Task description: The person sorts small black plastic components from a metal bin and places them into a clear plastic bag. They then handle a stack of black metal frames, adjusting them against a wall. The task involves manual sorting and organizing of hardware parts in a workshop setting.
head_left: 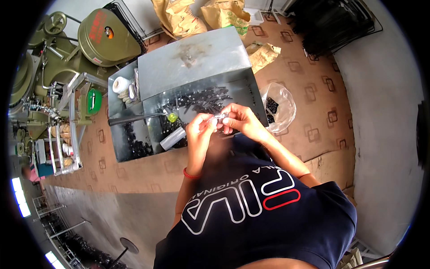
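Both hands meet over the near side of a grey metal box (192, 56) with compartments. My left hand (199, 129) and my right hand (243, 122) pinch a small, shiny, clear piece (220, 117) between their fingertips; its kind is too small to make out. Beneath and beyond them, many thin black pieces (208, 99) lie scattered in the main compartment. Close to my left hand are a clear roll-shaped piece (173, 138) and a yellow-green round item (172, 117). A long dark-handled tool (130, 120) rests across the box's divider.
White spool (120, 84) and pale bundles lie in the left compartment; black bits (139, 148) fill its near part. A clear plastic bag (286, 107) with black pieces stands right of the box. Green machinery (107, 38) stands left, paper sacks (179, 18) behind, a grey wall (380, 107) right.
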`<state>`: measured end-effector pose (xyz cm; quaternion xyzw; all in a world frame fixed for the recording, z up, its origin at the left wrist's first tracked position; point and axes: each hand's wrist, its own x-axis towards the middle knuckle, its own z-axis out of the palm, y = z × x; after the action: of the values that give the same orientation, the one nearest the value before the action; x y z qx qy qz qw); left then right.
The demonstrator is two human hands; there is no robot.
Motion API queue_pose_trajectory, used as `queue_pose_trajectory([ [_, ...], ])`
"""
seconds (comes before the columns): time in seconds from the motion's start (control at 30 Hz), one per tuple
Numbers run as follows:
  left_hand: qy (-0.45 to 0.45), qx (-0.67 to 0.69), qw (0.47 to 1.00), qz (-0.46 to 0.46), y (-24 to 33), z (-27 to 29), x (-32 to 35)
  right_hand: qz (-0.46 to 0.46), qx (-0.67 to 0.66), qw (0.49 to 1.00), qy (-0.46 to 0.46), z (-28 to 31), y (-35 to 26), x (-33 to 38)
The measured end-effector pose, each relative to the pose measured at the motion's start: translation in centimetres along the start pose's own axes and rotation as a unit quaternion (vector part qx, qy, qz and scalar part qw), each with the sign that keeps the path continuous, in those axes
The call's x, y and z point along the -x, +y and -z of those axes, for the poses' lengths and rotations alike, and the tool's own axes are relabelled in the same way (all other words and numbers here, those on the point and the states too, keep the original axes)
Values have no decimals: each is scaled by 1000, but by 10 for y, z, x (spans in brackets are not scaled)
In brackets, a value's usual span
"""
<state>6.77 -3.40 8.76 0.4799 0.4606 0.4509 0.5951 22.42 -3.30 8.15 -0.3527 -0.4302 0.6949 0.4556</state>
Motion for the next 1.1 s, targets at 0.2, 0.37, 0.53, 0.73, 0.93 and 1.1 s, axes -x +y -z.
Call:
queue_pose_trajectory([
  [0.2,-37,13,999,30,-2,5,5,75,239,962,104,-2,13,-9],
  [0.37,59,379,913,137,-25,20,2,106,405,905,78,-4,12,-8],
  [0.53,215,417,880,76,-28,53,1,66,435,894,86,20,17,-7],
  [0.73,221,306,924,56,-31,40,0,-11,339,940,43,43,37,-13],
  [0.93,239,308,919,62,-43,21,7,-124,184,974,-44,52,38,-15],
  [1.1,307,292,902,86,-60,3,14,-178,66,977,-101,69,41,-20],
])
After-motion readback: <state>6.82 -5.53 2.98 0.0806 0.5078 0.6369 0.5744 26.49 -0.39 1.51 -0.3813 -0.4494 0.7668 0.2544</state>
